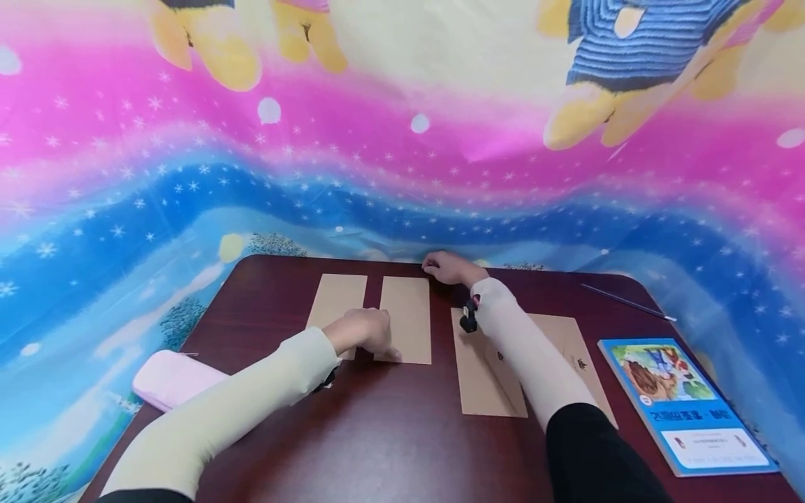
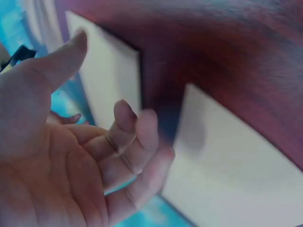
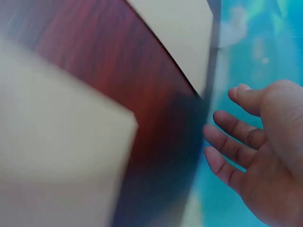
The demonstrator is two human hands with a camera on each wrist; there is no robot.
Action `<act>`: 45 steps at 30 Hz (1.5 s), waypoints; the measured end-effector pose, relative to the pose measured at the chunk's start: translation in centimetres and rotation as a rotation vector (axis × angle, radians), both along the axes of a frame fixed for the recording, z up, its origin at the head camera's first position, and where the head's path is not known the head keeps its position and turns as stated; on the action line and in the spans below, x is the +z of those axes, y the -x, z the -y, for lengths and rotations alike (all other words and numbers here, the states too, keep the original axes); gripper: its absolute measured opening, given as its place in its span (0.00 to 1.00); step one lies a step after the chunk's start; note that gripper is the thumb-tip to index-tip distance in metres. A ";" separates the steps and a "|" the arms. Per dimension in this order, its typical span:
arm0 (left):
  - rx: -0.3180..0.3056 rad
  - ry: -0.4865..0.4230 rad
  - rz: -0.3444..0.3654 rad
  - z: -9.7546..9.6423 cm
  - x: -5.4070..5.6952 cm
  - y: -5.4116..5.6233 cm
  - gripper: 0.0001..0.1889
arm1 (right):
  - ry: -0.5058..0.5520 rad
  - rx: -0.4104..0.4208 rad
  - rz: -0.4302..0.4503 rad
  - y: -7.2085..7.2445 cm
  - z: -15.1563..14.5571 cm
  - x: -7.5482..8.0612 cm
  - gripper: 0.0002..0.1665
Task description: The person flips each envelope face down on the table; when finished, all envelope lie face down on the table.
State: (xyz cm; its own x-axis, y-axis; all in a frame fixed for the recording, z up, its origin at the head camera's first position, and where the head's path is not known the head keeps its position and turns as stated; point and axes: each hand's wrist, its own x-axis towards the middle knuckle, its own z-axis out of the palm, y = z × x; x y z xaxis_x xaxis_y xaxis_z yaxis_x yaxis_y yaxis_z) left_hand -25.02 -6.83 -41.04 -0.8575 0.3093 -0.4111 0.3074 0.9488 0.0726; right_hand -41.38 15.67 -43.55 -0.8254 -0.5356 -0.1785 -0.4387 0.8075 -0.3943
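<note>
Two kraft-brown paper rectangles lie side by side at the far middle of the table, a left one (image 1: 336,297) and a right one (image 1: 409,314). With its thumb my left hand (image 1: 367,330) touches the near left part of the right rectangle (image 2: 106,66). The other fingers curve loosely over the gap between the two, holding nothing. My right hand (image 1: 451,268) hovers at the table's far edge, just past that rectangle's far right corner (image 3: 177,33). In the right wrist view its fingers are relaxed, with nothing between them.
More kraft-brown paper (image 1: 484,377), with small dark crown marks, lies partly under my right forearm. A blue picture-cover book (image 1: 685,405) and a thin dark pen-like stick (image 1: 629,302) are at the right. A pink case (image 1: 176,377) sits left. A patterned cloth (image 1: 402,175) hangs behind.
</note>
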 end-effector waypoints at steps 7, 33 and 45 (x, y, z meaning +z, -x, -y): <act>-0.040 -0.126 -0.105 -0.4 1.0 -1.0 0.31 | -0.061 0.108 -0.003 -2.0 -4.3 2.4 0.13; -0.412 -0.055 -0.373 -11.1 -2.8 -7.9 0.21 | -0.047 0.039 -0.107 -9.2 -14.6 -0.5 0.29; -0.351 -0.027 -0.291 -12.8 -2.4 -7.7 0.22 | -0.097 -0.034 0.003 -8.5 -14.5 -0.6 0.25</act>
